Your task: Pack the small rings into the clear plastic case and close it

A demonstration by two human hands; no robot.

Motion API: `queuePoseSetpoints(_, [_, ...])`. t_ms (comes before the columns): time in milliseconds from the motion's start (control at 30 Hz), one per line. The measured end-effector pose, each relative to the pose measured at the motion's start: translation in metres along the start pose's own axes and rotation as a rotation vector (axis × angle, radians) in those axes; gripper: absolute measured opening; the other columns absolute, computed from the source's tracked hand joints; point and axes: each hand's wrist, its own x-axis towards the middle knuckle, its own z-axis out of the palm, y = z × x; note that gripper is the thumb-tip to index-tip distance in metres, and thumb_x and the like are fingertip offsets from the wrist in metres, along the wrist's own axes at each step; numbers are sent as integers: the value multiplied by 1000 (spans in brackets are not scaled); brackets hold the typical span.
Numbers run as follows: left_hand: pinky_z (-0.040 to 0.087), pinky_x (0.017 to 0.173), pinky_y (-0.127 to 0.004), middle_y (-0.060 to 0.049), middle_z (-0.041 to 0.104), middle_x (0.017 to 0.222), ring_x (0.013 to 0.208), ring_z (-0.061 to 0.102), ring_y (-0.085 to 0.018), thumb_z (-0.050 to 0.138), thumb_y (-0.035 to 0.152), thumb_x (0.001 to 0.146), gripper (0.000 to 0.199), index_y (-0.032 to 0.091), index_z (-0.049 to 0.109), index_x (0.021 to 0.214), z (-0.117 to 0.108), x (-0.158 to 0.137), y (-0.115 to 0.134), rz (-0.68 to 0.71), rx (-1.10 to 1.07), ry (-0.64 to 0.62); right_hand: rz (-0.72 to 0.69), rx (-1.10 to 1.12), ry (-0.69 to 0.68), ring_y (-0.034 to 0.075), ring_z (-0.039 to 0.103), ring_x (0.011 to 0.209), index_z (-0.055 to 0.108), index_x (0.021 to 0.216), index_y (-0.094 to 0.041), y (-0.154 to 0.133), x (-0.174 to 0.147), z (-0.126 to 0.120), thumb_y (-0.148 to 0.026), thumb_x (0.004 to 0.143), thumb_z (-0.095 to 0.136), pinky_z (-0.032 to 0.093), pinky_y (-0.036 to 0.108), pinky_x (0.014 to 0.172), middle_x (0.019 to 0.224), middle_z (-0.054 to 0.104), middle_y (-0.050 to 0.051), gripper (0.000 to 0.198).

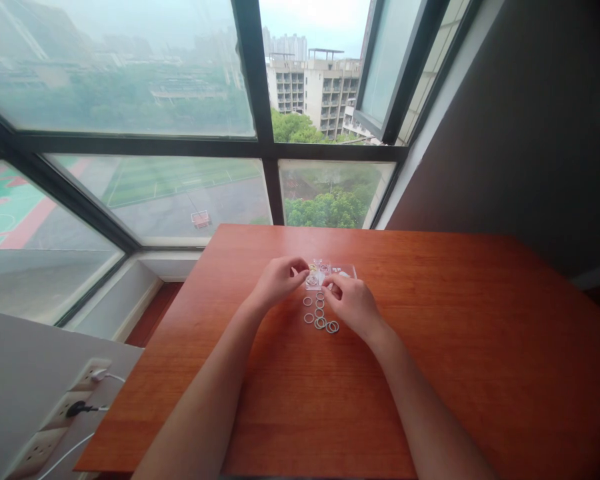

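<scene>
Left hand [280, 280] above the far middle part of a table, fingers bent, thumb and forefinger in a narrow pinch at the left side of a clear plastic case [312, 287]; too small to make out whether anything lies between the fingertips. Right hand [353, 303] opposite, over the near right part of the case, fingers curled inward, thumb and forefinger close together; likewise impossible to say whether anything is gripped. Both forearms resting low over the near side, converging on the case from left and right.

Inside the case, small rounded items, some yellowish, some pinkish, in detail too fine to resolve. To its right, a transparent flat part [353, 268] with pale marks, partly behind the right hand.

On the near side of the case, between the hands, pale rings [309, 319] flat on the wood: two at the left, apart from each other; a line of several beside them, toward the right hand; at the near end, overlapping rings, with a further overlapping group just below the right hand.

Around the work: reddish-brown table [455, 373]; dark window frame [330, 150] beyond its far edge; outside, pale buildings [325, 87], green trees [325, 210] and a sports field [180, 180]; at lower left, wall sockets [45, 450] with a black plug [77, 409] and a white plug [99, 375].
</scene>
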Motion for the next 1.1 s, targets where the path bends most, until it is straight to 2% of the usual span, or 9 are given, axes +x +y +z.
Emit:
queuePoseSetpoints(167, [42, 57, -20, -2, 69, 74, 63, 57, -11, 57, 23, 82, 15, 16, 70, 83, -1, 0, 0, 5, 4, 1, -44, -48, -117, 13, 56, 61, 68, 87, -25, -5, -4, 2, -27, 85, 58, 35, 24, 61, 66, 64, -3, 10])
queuePoseSetpoints(400, [42, 57, -20, -2, 69, 76, 64, 57, -11, 57, 23, 82, 15, 16, 70, 83, -1, 1, -1, 1, 10, 10, -145, -175, -370, 16, 63, 77, 67, 95, -26, -18, -11, 5, -28, 87, 53, 34, 24, 62, 84, 71, 0, 16])
queuePoseSetpoints(533, [42, 57, -20, -2, 69, 75, 64, 57, -11, 56, 22, 82, 16, 16, 70, 84, 0, 1, 0, 9, 8, 20, -134, -340, -411, 19, 64, 77, 65, 92, -22, -27, -13, 8, -28, 88, 50, 34, 26, 62, 88, 71, 5, 16])
queuePoseSetpoints(667, [42, 58, -20, -2, 69, 75, 64, 57, -11, 56, 22, 83, 15, 16, 70, 83, 0, 1, 1, 21, 9, 23, -130, -335, -421, 18, 64, 78, 65, 90, -23, -27, -11, 9, -28, 87, 51, 34, 25, 62, 88, 71, 4, 15])
queuePoseSetpoints(800, [42, 58, -20, -2, 69, 74, 64, 57, -11, 57, 22, 83, 15, 16, 70, 83, -1, 1, 1, 33, 5, 23, -75, -224, -329, 16, 63, 78, 67, 93, -25, -20, -7, 8, -29, 86, 54, 34, 24, 63, 85, 72, 1, 16])
queuePoseSetpoints(967, [41, 58, -20, -2, 68, 73, 62, 56, -10, 58, 26, 83, 16, 15, 70, 83, 2, 1, 7, 26, -50, 6, -2, -117, -40, 14, 57, 64, 67, 84, -24, -5, -2, 6, -27, 83, 56, 35, 23, 62, 67, 65, -2, 12])
queuePoseSetpoints(1100, [39, 55, -19, -2, 67, 71, 60, 52, -10, 58, 32, 85, 22, 13, 69, 83, 8, 0, 16, -14, -192, -63, 28, -29, 173, 12, 53, 57, 67, 84, -21, 3, 0, 5, -28, 83, 56, 37, 22, 61, 61, 60, -2, 13])
